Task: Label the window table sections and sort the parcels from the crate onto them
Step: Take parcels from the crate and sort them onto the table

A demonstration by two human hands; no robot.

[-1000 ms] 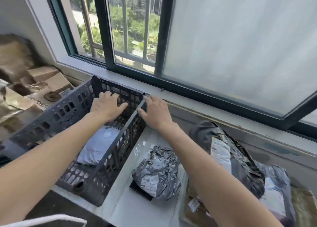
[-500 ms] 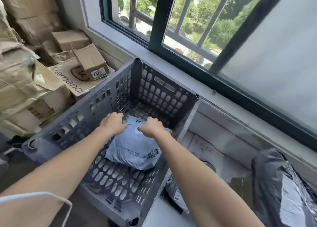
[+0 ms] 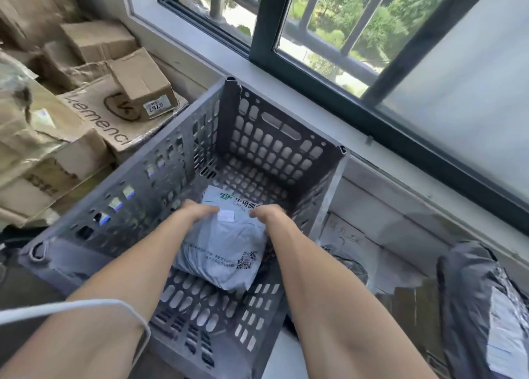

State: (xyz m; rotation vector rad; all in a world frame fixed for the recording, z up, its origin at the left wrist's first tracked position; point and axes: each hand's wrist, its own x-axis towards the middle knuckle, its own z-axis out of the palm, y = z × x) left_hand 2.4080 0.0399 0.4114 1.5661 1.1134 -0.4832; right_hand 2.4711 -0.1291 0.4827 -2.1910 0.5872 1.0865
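Observation:
A grey perforated plastic crate (image 3: 160, 178) stands by the window with one light grey mailer parcel (image 3: 226, 247) lying on its floor. Both my hands are down inside the crate. My left hand (image 3: 197, 211) rests on the parcel's far left edge with fingers curled over it. My right hand (image 3: 264, 211) grips the far right edge the same way. The parcel still lies on the crate floor. To the right, the white window table (image 3: 357, 244) carries dark grey parcels (image 3: 469, 292).
Stacked cardboard boxes (image 3: 137, 81) fill the left side behind the crate. The window sill and dark frame (image 3: 315, 72) run along the back. A crumpled silver parcel (image 3: 346, 261) lies on the table just right of the crate.
My hands left the crate's rim, dropped inside and closed on the parcel's far edge. The view swung left and down over the crate.

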